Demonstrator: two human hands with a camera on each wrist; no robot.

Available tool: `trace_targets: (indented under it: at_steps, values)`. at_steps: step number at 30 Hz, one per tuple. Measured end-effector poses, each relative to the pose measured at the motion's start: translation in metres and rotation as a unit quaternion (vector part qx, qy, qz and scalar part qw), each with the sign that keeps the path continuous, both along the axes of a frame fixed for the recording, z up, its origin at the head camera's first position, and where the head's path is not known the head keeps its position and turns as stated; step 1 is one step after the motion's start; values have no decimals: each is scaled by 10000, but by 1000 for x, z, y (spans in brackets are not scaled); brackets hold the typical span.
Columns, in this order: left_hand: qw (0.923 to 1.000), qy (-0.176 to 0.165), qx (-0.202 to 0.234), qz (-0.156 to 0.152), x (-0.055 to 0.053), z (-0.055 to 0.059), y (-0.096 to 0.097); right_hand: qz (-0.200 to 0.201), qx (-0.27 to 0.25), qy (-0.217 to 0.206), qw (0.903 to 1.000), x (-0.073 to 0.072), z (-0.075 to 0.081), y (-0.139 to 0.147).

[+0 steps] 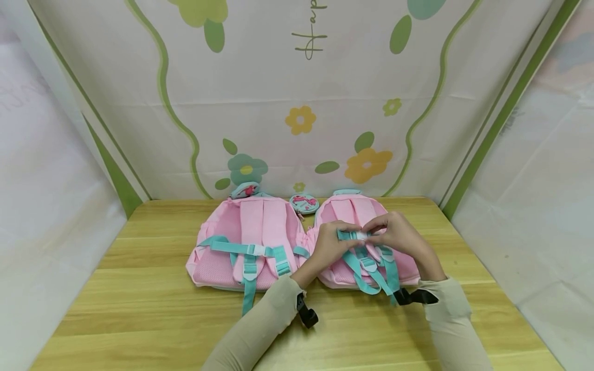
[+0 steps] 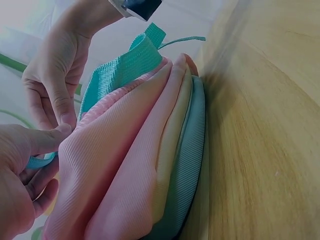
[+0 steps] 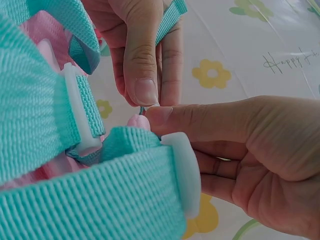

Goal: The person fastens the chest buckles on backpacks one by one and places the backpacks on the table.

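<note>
Two pink backpacks lie side by side with their shoulder straps facing up. Over the right backpack (image 1: 405, 264), both hands meet at a white buckle (image 1: 361, 236) on a teal strap. My left hand (image 1: 330, 242) pinches the buckle's left side, its strap (image 3: 170, 21) running between the fingers in the right wrist view. From the other side my right hand (image 1: 400, 236) pinches the buckle between thumb and fingers. Thumbs and fingertips mostly cover the buckle in both wrist views. Teal straps (image 3: 95, 195) with white adjusters (image 3: 182, 172) hang close below the hands.
On the left backpack (image 1: 215, 268), a teal strap crosses the shoulder straps with its white buckle (image 1: 256, 250) joined. A round teal pouch (image 1: 304, 203) sits between the backpacks. Behind the wooden table (image 1: 139, 299) rises a flowered cloth (image 1: 260, 77).
</note>
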State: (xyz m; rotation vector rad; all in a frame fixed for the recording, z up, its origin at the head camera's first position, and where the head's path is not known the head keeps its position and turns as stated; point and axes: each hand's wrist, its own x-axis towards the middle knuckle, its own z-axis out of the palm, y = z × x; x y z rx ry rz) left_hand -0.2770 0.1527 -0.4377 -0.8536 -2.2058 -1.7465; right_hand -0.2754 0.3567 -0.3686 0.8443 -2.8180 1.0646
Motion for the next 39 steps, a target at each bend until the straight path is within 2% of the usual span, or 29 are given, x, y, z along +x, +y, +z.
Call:
trace_targets:
  at_steps: [7, 12, 16, 20, 26, 29, 35, 39]
  values:
    - [9998, -13, -204, 38, 4, 5, -2, 85, -13, 12, 10000, 1, 1, 1]
    - [9983, 146, -534, 157, 5, 8, -5, 172, -22, 50, 9998, 2, 1, 2]
    - [9938, 365, -962, 432, 6, 13, -6, 217, -12, 16, 9998, 3, 1, 2]
    - [9884, 383, -1331, 628, 8, 17, -6, 240, 73, 54, 9997, 4, 1, 4]
    - [9830, 446, -1635, 704, 8, 23, -6, 234, 194, 115, 9995, 4, 5, 8]
    - [9782, 625, -1831, 749, 7, 26, -6, 243, 237, 166, 9993, 4, 8, 10]
    - [9621, 1018, -2364, 900, 5, 32, -1, 267, 283, 277, 9989, 4, 11, 15]
    - [9548, 1076, -2617, 914, 7, 35, 4, 296, 339, 238, 9987, 4, 11, 20]
